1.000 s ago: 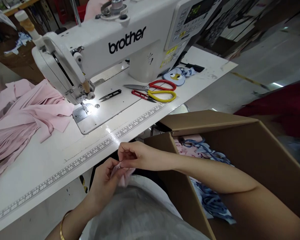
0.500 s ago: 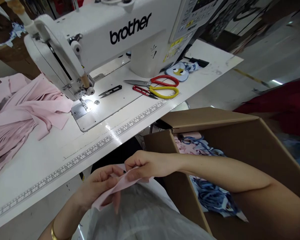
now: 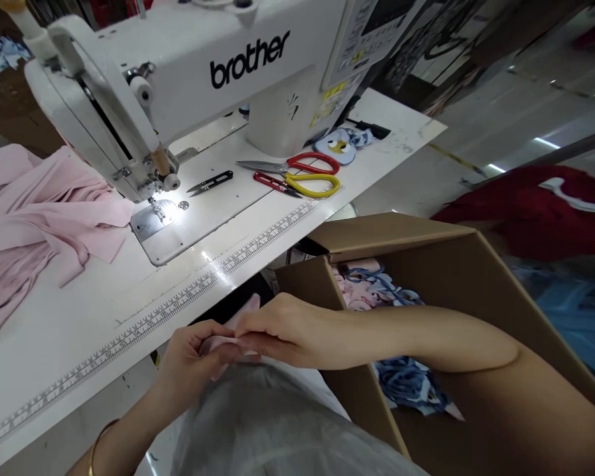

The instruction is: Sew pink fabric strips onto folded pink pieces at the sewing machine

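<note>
A small piece of pink fabric (image 3: 220,343) is pinched between both hands, over my lap in front of the table edge. My left hand (image 3: 193,360) grips it from the left, thumb on top. My right hand (image 3: 282,330) is closed on its other side, fingertips meeting those of the left. One corner of the fabric sticks up behind the fingers; much of the rest is hidden by them. Beyond the hands stands a white sewing machine (image 3: 178,79) with its lamp lit over the needle plate (image 3: 153,225).
Pink fabric pieces (image 3: 44,211) lie heaped left of the needle. Red-and-yellow scissors (image 3: 297,173), black thread snips (image 3: 211,183) and red snips (image 3: 275,183) rest on the table. A cardboard box (image 3: 406,238) with printed fabric pieces (image 3: 411,383) stands at the right, under my forearm.
My hands have drawn closer together, and the fabric is bunched more between the fingers. Its long flap over the left palm no longer shows. The view has shifted slightly to the right.
</note>
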Tool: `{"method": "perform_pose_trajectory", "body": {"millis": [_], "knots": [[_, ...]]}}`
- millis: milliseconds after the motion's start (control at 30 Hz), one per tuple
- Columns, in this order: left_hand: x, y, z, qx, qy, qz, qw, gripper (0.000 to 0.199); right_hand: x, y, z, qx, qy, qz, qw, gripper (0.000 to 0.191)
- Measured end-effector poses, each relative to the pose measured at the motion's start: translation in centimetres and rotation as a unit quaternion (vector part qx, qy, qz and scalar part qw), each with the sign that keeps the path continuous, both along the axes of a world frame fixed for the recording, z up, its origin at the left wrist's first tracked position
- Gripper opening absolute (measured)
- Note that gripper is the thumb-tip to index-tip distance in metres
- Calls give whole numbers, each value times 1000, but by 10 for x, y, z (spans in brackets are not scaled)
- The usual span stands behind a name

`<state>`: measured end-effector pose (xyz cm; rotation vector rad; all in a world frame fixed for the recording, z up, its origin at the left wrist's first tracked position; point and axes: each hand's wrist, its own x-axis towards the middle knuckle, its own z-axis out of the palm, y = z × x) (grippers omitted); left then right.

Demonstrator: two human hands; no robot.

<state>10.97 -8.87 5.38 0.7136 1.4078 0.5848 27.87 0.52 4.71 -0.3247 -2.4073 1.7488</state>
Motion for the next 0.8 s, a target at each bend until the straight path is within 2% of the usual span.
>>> {"method": "perform_pose_trajectory", "body": {"millis": [100,200,267,367,467,500,533,600,633,667,733,800], "knots": [[-5,-3,-1,76,71,41,994,10,-2,-1,-3,48,19,-58,997,11],[-8,-4,-2,138,118,69,981,7,-8,-2,-6,43,41,-91,994,8],[-12,-5,0,155,142,73,975,8,-13,-2,-7,32,54,-102,993,12],[-26,2,6,130,156,56,977,16,-23,3,-10,18,80,-104,991,11],[-54,29,14,132,211,-2,969,22,-44,16,-17,34,87,-93,991,5],[-64,42,14,157,260,-47,952,22,-54,22,-21,59,81,-96,990,7],[-74,56,14,190,321,-99,922,21,-66,28,-26,100,65,-101,988,10],[-92,84,6,254,436,-191,842,20,-90,43,-38,200,22,-107,974,15],[-99,96,-1,280,478,-217,804,21,-101,51,-45,246,3,-106,963,17],[-105,105,-9,304,512,-226,771,20,-110,58,-52,281,-13,-99,954,19],[-111,115,-28,347,557,-207,726,18,-120,73,-65,325,-20,-82,942,22],[-110,114,-45,396,581,-197,684,22,-119,86,-75,375,35,-48,925,23]]}}
